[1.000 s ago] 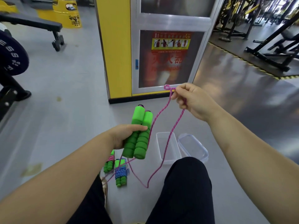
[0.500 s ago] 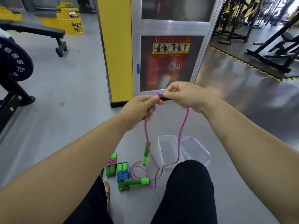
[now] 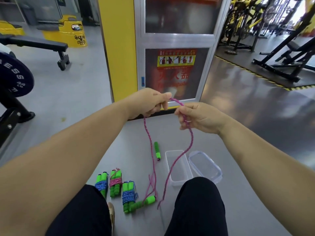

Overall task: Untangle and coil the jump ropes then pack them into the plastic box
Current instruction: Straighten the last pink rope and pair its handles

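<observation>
Had three coiled jump ropes lying on the floor. In left hand and right hand pinched the pink rope, each grip clamped on it, trailing it down past the open plastic box and lid.

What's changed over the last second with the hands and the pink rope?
The left hand let go of both green handles, now lying on the floor, one near the plastic box, one by the coiled bundles, then rose to pinch the pink rope beside the right hand. The hands have since drawn slightly apart. The right hand kept its grip; box, lid and bundles stayed put.
</observation>
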Available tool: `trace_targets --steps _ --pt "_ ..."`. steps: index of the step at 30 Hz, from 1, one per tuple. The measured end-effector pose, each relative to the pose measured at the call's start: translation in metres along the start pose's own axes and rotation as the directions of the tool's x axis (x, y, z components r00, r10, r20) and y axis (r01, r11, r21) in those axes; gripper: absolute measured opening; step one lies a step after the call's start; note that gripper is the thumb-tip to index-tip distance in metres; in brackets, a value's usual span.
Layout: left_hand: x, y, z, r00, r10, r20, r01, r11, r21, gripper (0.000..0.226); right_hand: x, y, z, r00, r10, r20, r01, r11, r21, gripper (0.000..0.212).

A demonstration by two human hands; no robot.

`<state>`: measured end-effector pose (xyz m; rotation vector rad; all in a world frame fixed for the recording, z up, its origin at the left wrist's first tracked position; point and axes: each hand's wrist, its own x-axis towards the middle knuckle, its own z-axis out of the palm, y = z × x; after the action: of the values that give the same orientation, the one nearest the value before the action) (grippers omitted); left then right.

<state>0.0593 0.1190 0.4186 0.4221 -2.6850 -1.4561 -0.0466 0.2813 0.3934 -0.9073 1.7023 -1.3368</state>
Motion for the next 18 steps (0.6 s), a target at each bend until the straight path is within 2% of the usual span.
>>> trace_targets --steps 2,3,5,8,9,11,13,15,16,18 --pt "-0.004 -0.013 -0.001 0.997 -0.050 0.054 0.046 0.997 0.068 0.037 0.000 -0.004 -0.016 0.979 -0.099 -0.178 0.077 0.989 -0.126 0.015" --pt "-0.007 -0.023 0.004 0.993 -0.084 0.088 0.080 0.996 0.043 0.036 0.001 -0.005 -0.024 0.954 -0.137 -0.266 0.107 0.987 -0.123 0.013" --pt "-0.012 -0.041 0.021 0.991 -0.096 0.098 0.109 0.985 -0.137 0.036 0.001 -0.003 -0.026 0.928 -0.141 -0.345 0.148 0.989 -0.008 0.017" --pt "-0.009 -0.051 0.052 0.998 0.023 0.057 0.003 0.907 -0.420 0.029 0.005 0.001 -0.004 0.977 -0.051 -0.208 0.089 0.980 0.178 0.033" --pt "-0.007 -0.049 0.062 0.994 0.058 0.090 -0.009 0.885 -0.466 0.031 0.007 0.002 0.006 0.986 -0.040 -0.163 0.075 0.973 0.218 0.036" --pt "-0.005 -0.046 0.080 0.983 0.077 0.165 0.008 0.886 -0.464 0.018 0.010 0.001 0.022 0.986 -0.021 -0.164 0.077 0.934 0.348 0.035" --pt "-0.005 -0.048 0.091 0.981 0.019 0.192 0.069 0.895 -0.440 0.024 0.011 -0.005 0.023 0.975 0.019 -0.221 0.112 0.817 0.565 0.039" --pt "-0.008 -0.058 0.092 0.982 -0.027 0.185 0.103 0.903 -0.417 0.035 0.012 -0.007 0.008 0.948 0.066 -0.313 0.214 0.595 0.775 0.042" --pt "-0.009 -0.067 0.090 0.980 -0.041 0.197 0.115 0.916 -0.383 0.037 0.012 -0.006 -0.005 0.919 0.106 -0.379 0.281 0.496 0.822 0.041" --pt "-0.016 -0.089 0.081 0.968 -0.095 0.232 0.160 0.947 -0.278 0.038 0.012 0.006 -0.037 0.839 0.206 -0.504 0.394 0.408 0.823 0.039"
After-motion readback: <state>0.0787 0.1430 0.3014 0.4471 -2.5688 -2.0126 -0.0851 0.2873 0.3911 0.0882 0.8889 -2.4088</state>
